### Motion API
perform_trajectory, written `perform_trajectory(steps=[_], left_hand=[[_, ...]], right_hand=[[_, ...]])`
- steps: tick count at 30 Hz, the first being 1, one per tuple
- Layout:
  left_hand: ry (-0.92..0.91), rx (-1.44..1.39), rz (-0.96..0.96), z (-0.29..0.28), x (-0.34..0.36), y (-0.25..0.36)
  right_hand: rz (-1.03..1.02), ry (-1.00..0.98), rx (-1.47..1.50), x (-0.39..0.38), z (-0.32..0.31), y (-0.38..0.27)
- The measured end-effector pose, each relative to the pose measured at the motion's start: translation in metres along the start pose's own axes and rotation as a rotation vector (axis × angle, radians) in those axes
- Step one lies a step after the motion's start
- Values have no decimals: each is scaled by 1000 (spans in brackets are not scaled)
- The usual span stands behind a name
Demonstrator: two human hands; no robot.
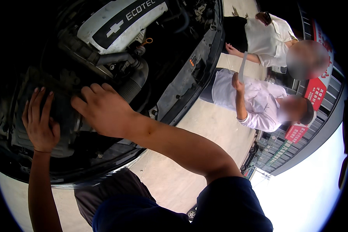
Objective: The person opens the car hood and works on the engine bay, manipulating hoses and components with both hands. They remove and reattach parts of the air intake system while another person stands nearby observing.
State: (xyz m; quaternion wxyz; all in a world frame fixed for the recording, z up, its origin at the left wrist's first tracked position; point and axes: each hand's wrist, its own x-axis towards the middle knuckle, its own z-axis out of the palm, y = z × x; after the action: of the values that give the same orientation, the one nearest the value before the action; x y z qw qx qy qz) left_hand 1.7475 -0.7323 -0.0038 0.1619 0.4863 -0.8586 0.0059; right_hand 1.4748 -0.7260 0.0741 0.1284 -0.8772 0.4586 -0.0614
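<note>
The person's arms were bare from the hands up. The left hand (pixel 40 120) carried no glove or ring, and a thin dark band circled the wrist just below it. The right hand (pixel 102 110) was likewise ungloved, its forearm uncovered up to a short dark navy sleeve (pixel 232 201) at the upper arm. Below that hung the same navy shirt and dark grey-brown trousers (pixel 108 191).

One head-worn fisheye view looks steeply down and close onto the open engine bay of a dark car (pixel 189 83), tilted so the pale concrete ground (pixel 205 127) and two standing bystanders swing up the right rim.
</note>
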Motion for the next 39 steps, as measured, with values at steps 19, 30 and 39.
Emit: perform_trajectory(steps=[19,30,39], left_hand=[[4,-29,-15,-6,8,6],[-17,-75,-47,-10,11,8],[-5,-93,-46,-12,11,5]], right_hand=[[6,13,70,-1,-7,0],[172,-383,99,13,-8,-7],[281,-417,162,7,-5,-6]])
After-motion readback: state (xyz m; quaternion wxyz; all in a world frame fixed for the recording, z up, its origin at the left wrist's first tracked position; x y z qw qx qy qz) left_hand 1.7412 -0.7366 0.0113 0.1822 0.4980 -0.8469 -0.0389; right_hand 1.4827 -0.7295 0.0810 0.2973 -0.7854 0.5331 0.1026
